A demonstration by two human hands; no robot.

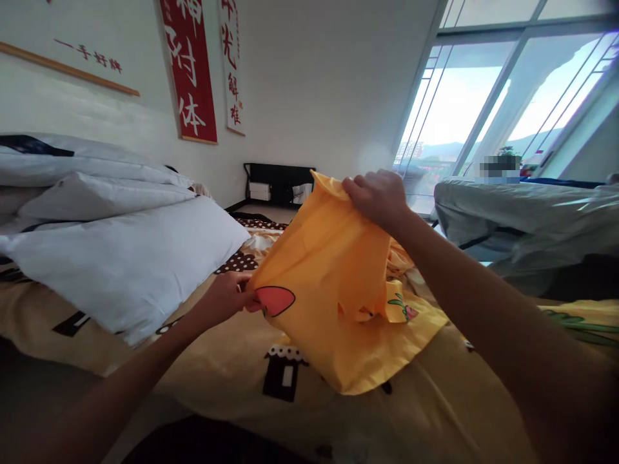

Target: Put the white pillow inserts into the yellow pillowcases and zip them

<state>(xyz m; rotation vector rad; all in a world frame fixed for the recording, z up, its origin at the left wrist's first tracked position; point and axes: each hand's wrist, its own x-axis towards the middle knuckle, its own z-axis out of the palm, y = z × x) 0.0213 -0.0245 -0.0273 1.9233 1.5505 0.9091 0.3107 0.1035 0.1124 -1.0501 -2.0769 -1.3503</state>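
Yellow cloth [314, 258] hung over the bed [213, 374], fingers of the left hand [232, 298] clamped on its side and those of the right hand [380, 196] on its top edge, apparently to hold it spread.

Dim rm, strong daylight from window [461, 96] upper R.
Glare there, near-white; btm L in deep shadow; yellow cloth [324, 258] shaded in folds; wide-angle stretch @ edges; pixelated patch [500, 165] nr window.
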